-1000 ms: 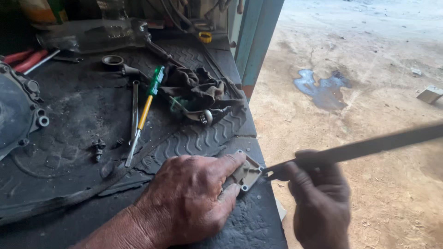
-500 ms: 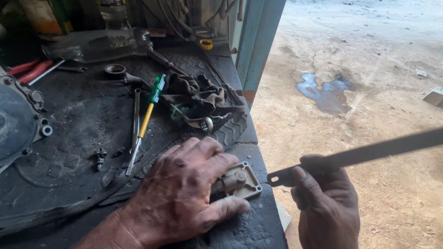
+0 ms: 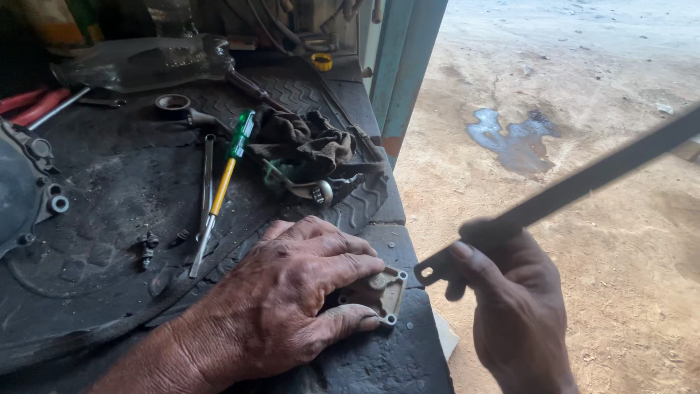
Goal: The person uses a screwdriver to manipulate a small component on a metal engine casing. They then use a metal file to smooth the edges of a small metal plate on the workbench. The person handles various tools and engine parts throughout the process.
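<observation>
Left hand clamps the metal cover flat on the table; right hand, just beside the cover, grips a flat blade.

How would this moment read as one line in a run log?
left hand: pressing small metal cover on bench mat | right hand: gripping flat metal strip, off the cover | screwdriver: lying untouched

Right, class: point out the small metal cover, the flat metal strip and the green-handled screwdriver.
small metal cover (image 3: 384, 292), head view, on its exposed corner beside the left hand's fingers.
flat metal strip (image 3: 583, 182), head view, mid-length of the bar.
green-handled screwdriver (image 3: 240, 135), head view, on the green handle.
</observation>
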